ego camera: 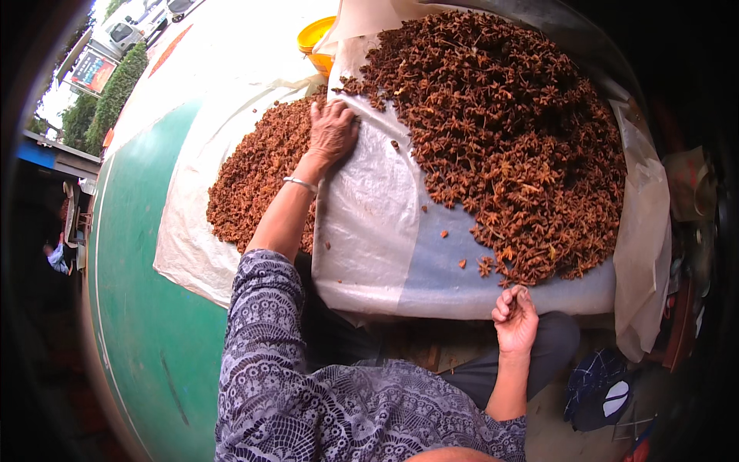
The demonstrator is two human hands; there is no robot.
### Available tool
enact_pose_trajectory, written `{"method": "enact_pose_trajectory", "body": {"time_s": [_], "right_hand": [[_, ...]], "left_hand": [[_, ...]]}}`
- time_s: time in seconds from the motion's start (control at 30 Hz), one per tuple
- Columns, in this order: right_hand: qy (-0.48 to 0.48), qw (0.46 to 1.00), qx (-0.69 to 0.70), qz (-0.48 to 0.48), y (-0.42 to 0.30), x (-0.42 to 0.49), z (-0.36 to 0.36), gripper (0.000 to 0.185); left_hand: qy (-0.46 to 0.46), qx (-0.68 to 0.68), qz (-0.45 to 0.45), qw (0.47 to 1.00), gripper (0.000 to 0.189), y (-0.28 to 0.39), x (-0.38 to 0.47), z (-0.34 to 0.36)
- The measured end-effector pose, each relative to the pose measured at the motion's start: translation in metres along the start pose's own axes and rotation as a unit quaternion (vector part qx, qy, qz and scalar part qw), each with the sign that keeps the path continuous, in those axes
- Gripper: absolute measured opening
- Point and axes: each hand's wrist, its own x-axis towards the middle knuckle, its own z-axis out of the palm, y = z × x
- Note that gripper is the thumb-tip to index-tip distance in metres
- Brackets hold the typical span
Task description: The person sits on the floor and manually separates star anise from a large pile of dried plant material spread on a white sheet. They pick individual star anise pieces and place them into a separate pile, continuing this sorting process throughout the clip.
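Note:
A large heap of dried star anise (pixel 508 127) lies on a table covered with a plastic sheet (pixel 369 225). My left hand (pixel 333 130) rests palm down at the sheet's left edge, beside a second, lower pile of star anise (pixel 260 173) on a white sheet. Whether anything is under its fingers is hidden. Close to the table's front edge, my right hand (pixel 515 315) has its fingers curled, just below the heap's lower end; what it may hold is too small to tell. Several loose pieces lie between the heap and the front edge.
A yellow bucket (pixel 317 43) stands behind the two piles. Green floor with a white line (pixel 150 289) stretches away on the left. At the lower right lies a dark cap (pixel 600 392). A person in light blue (pixel 58 257) is at the far left, partly in shadow.

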Motion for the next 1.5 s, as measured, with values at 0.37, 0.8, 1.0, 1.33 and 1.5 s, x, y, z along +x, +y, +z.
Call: {"method": "enact_pose_trajectory", "body": {"time_s": [0.37,0.8,1.0,1.33,1.5], "right_hand": [[0.052,0.977,-0.191,-0.076,0.019,0.020,-0.001,0.016],[0.003,0.980,-0.199,-0.018,0.008,0.015,-0.007,0.024],[0.042,0.978,-0.199,-0.041,0.012,0.018,-0.003,0.027],[0.086,0.963,-0.202,-0.155,0.030,0.029,0.007,0.017],[0.077,0.968,-0.186,-0.147,0.030,0.034,0.002,0.023]], "left_hand": [[0.028,-0.308,-0.158,0.938,0.034,-0.053,0.144,0.065],[-0.118,-0.196,-0.138,0.964,0.049,-0.125,0.255,0.183],[-0.150,-0.336,-0.146,0.918,0.061,-0.087,0.265,0.172],[-0.142,-0.559,-0.220,0.787,0.083,-0.011,0.203,0.120],[-0.214,-0.515,-0.179,0.811,0.083,0.024,0.156,0.060]]}}
